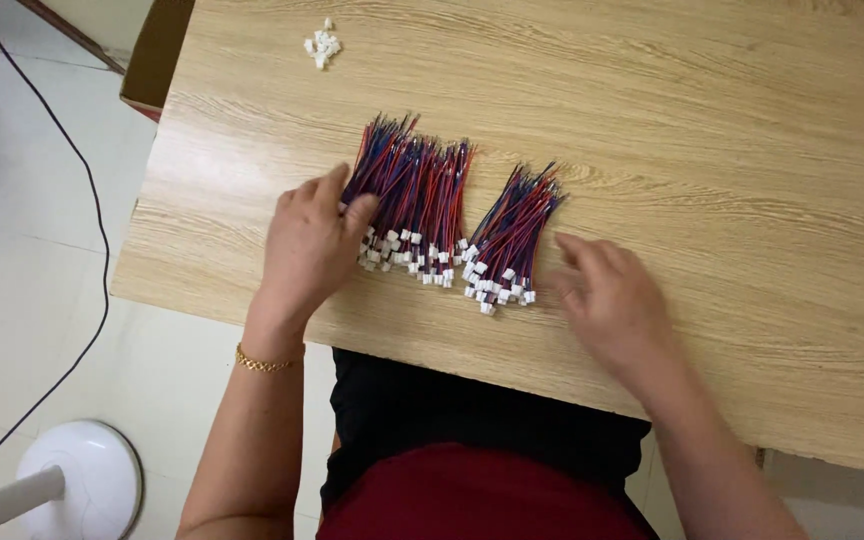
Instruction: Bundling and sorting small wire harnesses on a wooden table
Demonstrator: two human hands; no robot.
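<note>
**Hands flank two bundles of wire leads**

The left hand (310, 245) lies flat, fingers loosely spread, its fingertips touching the near-left edge of the larger bundle of red-and-blue wire leads (414, 195) with white connectors. The right hand (607, 295), open and blurred, rests palm down on the wooden tabletop (732, 150), just right of the smaller bundle (510, 240), which lies just right of the larger bundle. A small heap of loose white connectors (321, 45) sits well beyond the larger bundle, toward the far-left corner.
</note>
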